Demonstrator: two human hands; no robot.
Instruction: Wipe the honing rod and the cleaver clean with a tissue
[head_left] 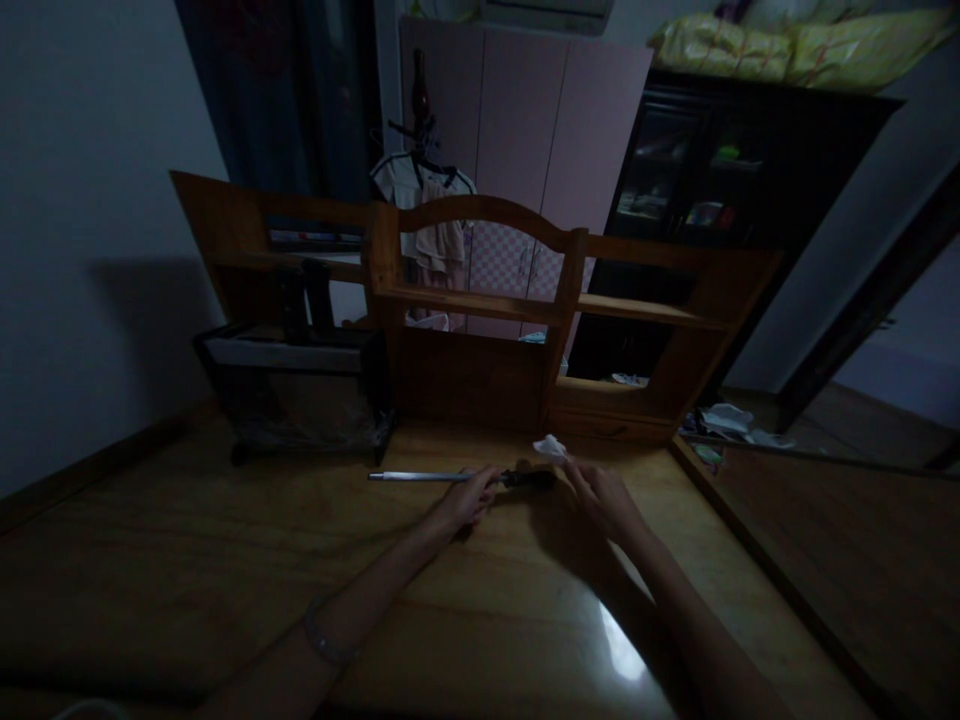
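Note:
A long metal rod with a dark handle point(435, 477) lies across the wooden desk point(225, 560). My left hand point(471, 498) is closed on the rod near where the steel meets the handle. My right hand point(600, 495) pinches a small crumpled white tissue point(550, 447) just right of the dark handle end. The room is dim, so fine detail of the fingers is hard to see.
A wooden shelf unit point(480, 300) stands at the back of the desk. A dark rack or tray point(292, 385) sits at its left. Papers point(731, 422) lie at the desk's right rear. A pink wardrobe point(525, 130) and a dark cabinet point(697, 180) stand behind.

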